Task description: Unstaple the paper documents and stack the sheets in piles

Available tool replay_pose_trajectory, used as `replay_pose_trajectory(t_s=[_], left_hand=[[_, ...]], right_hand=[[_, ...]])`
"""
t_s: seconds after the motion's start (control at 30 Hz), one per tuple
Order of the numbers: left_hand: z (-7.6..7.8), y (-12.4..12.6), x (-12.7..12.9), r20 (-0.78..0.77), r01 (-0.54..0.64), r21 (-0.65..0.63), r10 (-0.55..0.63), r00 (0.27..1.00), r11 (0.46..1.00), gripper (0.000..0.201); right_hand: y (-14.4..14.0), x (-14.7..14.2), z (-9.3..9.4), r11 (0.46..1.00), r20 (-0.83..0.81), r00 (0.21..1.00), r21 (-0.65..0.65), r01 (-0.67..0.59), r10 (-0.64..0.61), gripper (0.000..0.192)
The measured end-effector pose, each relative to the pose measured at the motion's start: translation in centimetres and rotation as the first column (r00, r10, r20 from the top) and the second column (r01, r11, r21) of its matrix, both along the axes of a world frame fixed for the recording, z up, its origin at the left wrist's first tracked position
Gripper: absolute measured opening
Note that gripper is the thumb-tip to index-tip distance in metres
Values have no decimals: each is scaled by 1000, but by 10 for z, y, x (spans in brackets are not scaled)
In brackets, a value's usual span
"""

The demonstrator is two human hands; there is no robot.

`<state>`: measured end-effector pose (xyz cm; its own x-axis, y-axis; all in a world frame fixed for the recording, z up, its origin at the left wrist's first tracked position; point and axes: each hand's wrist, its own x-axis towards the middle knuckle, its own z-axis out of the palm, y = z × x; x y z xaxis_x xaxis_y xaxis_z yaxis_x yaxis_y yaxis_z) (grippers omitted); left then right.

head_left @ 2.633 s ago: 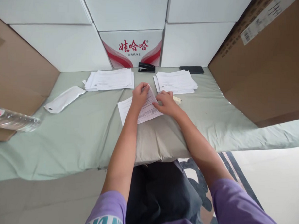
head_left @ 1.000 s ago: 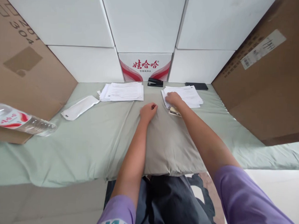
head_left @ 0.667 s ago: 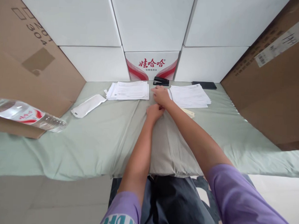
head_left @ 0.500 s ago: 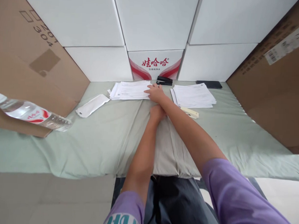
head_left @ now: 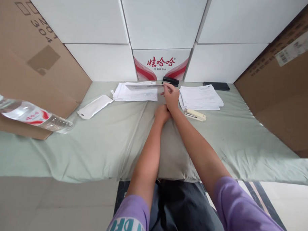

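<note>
My right hand (head_left: 171, 97) pinches the right edge of a sheet of paper (head_left: 145, 85), bending it up off the left paper stack (head_left: 137, 95). Just below, my left hand (head_left: 162, 114) rests on the cloth, curled closed and partly covered by my right wrist; whatever may be inside it is hidden. A second paper stack (head_left: 201, 97) lies to the right of my right hand. In front of that stack is a cream stapler (head_left: 195, 115). Behind my right fingertips sits a black stapler (head_left: 170, 81), close to the white boxes.
Green cloth (head_left: 97, 150) covers the table. White boxes (head_left: 162, 21) form a wall behind, with a cardboard box (head_left: 39, 77) on the left and another cardboard box (head_left: 283, 93) on the right. A water bottle (head_left: 32, 114), a white pouch (head_left: 95, 106) and a dark phone (head_left: 216, 86) are also there.
My right hand has moved right from the left stack's edge, lifting the top sheet's right side. The left hand stays in place. The cream stapler shows more fully now.
</note>
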<state>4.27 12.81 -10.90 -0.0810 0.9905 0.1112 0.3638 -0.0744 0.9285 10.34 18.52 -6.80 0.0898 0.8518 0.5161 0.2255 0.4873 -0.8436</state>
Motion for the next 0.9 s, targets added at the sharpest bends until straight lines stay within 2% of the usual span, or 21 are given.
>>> replay_pose_trajectory(t_s=[0.03, 0.1, 0.13, 0.17, 0.23, 0.3, 0.37, 0.43, 0.53, 0.63, 0.73, 0.9], left_hand=[[4, -1, 0, 43, -11, 11, 10, 999, 1000, 14], [12, -2, 0, 274, -32, 51, 17, 962, 998, 24], [17, -3, -1, 433, -35, 74, -1, 901, 997, 31], [21, -5, -2, 584, -30, 94, -31, 811, 995, 37], [29, -8, -6, 775, -16, 114, -79, 627, 993, 46], [35, -10, -11, 862, -76, 84, -35, 507, 994, 51], [37, -10, -16, 896, -184, 24, 61, 440, 983, 48], [38, -9, -21, 895, -249, -10, 120, 429, 969, 44], [37, -8, -25, 874, -222, -3, 111, 472, 975, 47], [36, -9, -26, 853, -205, -7, 113, 510, 979, 53], [36, -10, -28, 834, -265, -17, 160, 528, 964, 57], [36, -9, -34, 868, -333, 20, 149, 474, 943, 55]], right_hand=[[-7, 7, -4, 1000, -119, 993, -17, 10, -12, 40], [-20, 21, -10, 997, -285, 956, -30, 69, -74, 41], [-25, 27, -13, 994, -338, 935, -30, 101, -105, 39], [-30, 32, -14, 992, -376, 918, -30, 126, -128, 38], [-35, 38, -16, 992, -415, 901, -36, 118, -123, 38], [-37, 42, -16, 997, -428, 901, -62, 44, -66, 46], [-37, 46, -15, 991, -440, 898, -119, -57, -1, 55], [-35, 51, -13, 962, -463, 884, -206, -177, 63, 58], [-30, 60, -14, 869, -468, 861, -321, -376, 200, 58], [-28, 61, -19, 810, -417, 870, -394, -434, 263, 58], [-28, 56, -26, 820, -381, 898, -426, -383, 222, 57], [-31, 45, -33, 871, -346, 921, -378, -313, 181, 59]])
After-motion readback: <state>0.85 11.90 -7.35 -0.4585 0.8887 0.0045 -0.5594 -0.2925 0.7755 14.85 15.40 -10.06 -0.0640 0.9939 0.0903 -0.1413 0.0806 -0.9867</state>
